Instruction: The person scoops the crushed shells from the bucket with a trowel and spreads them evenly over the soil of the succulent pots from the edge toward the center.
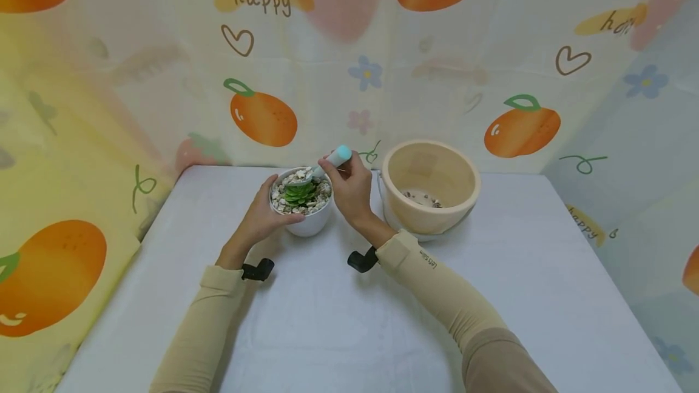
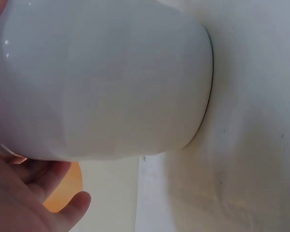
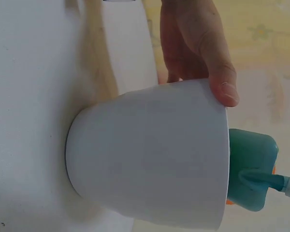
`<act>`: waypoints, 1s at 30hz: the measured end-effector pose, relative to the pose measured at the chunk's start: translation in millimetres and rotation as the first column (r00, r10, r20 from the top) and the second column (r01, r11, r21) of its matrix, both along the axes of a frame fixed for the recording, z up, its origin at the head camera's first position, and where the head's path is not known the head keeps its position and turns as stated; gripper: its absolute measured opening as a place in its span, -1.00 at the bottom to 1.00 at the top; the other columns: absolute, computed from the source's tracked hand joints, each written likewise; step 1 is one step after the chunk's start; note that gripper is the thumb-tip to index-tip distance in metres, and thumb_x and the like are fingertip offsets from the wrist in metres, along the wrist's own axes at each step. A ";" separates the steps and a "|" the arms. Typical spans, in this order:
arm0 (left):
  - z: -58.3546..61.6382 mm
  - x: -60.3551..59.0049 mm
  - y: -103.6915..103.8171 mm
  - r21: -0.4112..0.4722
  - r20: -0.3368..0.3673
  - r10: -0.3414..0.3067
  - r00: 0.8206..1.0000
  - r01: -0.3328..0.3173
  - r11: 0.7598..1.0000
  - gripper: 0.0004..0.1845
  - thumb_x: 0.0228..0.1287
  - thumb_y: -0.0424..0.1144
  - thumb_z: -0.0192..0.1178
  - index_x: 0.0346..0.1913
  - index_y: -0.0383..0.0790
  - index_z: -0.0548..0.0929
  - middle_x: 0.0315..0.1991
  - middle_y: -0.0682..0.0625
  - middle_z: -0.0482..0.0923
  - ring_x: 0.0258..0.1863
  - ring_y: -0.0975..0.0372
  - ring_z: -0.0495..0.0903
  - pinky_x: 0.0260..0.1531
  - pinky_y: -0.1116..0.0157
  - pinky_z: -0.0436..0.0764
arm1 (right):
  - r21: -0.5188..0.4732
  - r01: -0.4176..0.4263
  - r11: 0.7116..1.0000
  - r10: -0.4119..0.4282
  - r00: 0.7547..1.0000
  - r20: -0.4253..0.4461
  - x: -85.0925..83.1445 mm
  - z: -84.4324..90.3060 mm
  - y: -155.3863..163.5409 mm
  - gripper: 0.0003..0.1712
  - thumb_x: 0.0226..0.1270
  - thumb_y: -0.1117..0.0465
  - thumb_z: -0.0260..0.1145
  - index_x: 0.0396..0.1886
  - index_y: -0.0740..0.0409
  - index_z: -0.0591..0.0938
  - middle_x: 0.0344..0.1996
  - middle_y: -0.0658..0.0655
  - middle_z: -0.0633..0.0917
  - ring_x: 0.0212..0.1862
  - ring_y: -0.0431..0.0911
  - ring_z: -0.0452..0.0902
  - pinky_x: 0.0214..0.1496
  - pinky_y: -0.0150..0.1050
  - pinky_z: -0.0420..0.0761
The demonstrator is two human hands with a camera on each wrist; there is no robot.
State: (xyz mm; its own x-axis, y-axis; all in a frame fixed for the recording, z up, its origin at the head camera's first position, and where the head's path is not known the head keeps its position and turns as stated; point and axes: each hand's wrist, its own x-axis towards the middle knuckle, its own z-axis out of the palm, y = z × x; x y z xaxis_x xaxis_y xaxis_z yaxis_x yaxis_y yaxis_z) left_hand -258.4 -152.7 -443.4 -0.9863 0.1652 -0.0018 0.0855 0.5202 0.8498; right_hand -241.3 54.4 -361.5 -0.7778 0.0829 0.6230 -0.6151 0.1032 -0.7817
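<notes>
A white flowerpot point(image 1: 308, 225) stands upright on the table, filled with pale pebbles point(image 1: 323, 191) around a green succulent point(image 1: 299, 196). My left hand point(image 1: 261, 214) grips its left side; in the right wrist view the thumb lies at the rim. Above the pot, my right hand point(image 1: 354, 190) holds a small shovel point(image 1: 330, 163) by its handle, which has a light turquoise end. Pebbles lie on the blade, low over the succulent. From the right wrist, the teal shovel blade point(image 3: 253, 166) shows at the pot's mouth, partly behind the rim.
Right of the pot sits a large beige bucket point(image 1: 431, 218) with a thin handle and some small pebbles point(image 1: 425, 199) on its bottom. A white cloth covers the table point(image 1: 311, 326). Printed fabric point(image 1: 327, 96) hangs along its back and sides.
</notes>
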 end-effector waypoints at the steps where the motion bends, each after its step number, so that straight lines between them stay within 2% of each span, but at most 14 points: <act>1: -0.2 0.6 1.0 0.001 -0.005 0.004 1.000 -0.004 1.000 0.30 -0.10 0.05 0.54 0.56 -0.20 -0.14 0.52 -0.25 0.00 0.49 -0.09 0.07 0.42 -0.16 0.14 | -0.001 0.000 1.000 0.000 1.000 -0.005 2.4 3.4 0.4 -0.73 0.26 0.45 0.31 -0.14 0.59 0.50 -0.23 0.47 0.68 -0.16 0.24 0.69 -0.07 -0.05 0.71; 8: 2.0 3.9 2.7 -0.041 -0.006 0.024 1.000 -0.024 0.999 0.32 -0.10 0.10 0.53 0.55 -0.21 -0.15 0.51 -0.29 -0.02 0.48 -0.13 0.06 0.39 -0.20 0.16 | 0.021 -0.031 0.999 0.031 0.999 -0.007 5.0 6.1 1.5 -0.76 0.26 0.48 0.30 -0.14 0.57 0.50 -0.24 0.46 0.67 -0.16 0.24 0.69 -0.06 -0.07 0.71; 12: 3.6 0.0 -3.9 -0.042 0.010 -0.018 1.000 0.018 0.999 0.29 -0.07 0.04 0.52 0.56 -0.20 -0.17 0.53 -0.29 -0.07 0.50 -0.14 0.00 0.41 -0.21 0.11 | 0.061 -0.026 0.998 0.026 1.000 -0.002 6.1 7.0 1.9 -0.76 0.27 0.47 0.29 -0.13 0.55 0.50 -0.23 0.46 0.68 -0.15 0.24 0.70 -0.07 -0.01 0.70; 17: 1.4 -6.1 -7.3 -0.003 0.032 -0.066 0.997 0.066 0.998 0.29 -0.04 -0.04 0.52 0.57 -0.18 -0.21 0.55 -0.27 -0.12 0.52 -0.13 -0.04 0.43 -0.20 0.06 | 0.086 -0.011 0.996 0.010 1.000 0.012 6.2 5.5 1.9 -0.75 0.28 0.45 0.29 -0.13 0.56 0.50 -0.23 0.44 0.68 -0.15 0.21 0.71 -0.08 -0.01 0.70; 21: -0.3 -5.6 -6.1 0.006 0.049 -0.053 0.997 0.053 0.999 0.29 -0.06 -0.02 0.53 0.57 -0.14 -0.20 0.56 -0.25 -0.15 0.53 -0.14 -0.06 0.43 -0.22 0.05 | 0.089 -0.014 0.996 0.012 1.000 0.021 -4.6 -9.2 0.0 -0.71 0.27 0.43 0.31 -0.12 0.57 0.49 -0.23 0.42 0.69 -0.14 0.19 0.71 -0.06 -0.06 0.70; 24: -1.9 -4.8 -4.5 0.007 0.049 -0.037 0.998 0.036 0.999 0.30 -0.08 0.00 0.54 0.57 -0.13 -0.18 0.56 -0.23 -0.14 0.53 -0.13 -0.07 0.43 -0.22 0.06 | 0.100 -0.006 0.995 0.005 1.000 0.014 -12.7 -20.0 -0.8 -0.70 0.26 0.39 0.35 -0.11 0.50 0.51 -0.23 0.39 0.69 -0.13 0.15 0.72 -0.04 -0.14 0.71; 30: -3.0 -2.4 0.7 0.039 0.015 0.005 1.000 -0.005 0.999 0.31 -0.11 0.01 0.55 0.56 -0.17 -0.16 0.53 -0.24 -0.04 0.50 -0.11 0.04 0.42 -0.17 0.13 | 0.105 0.005 0.994 0.002 0.998 -0.069 -14.7 -20.5 0.1 -0.71 0.24 0.30 0.39 -0.15 0.40 0.55 -0.27 0.30 0.71 -0.17 0.06 0.74 -0.08 -0.28 0.71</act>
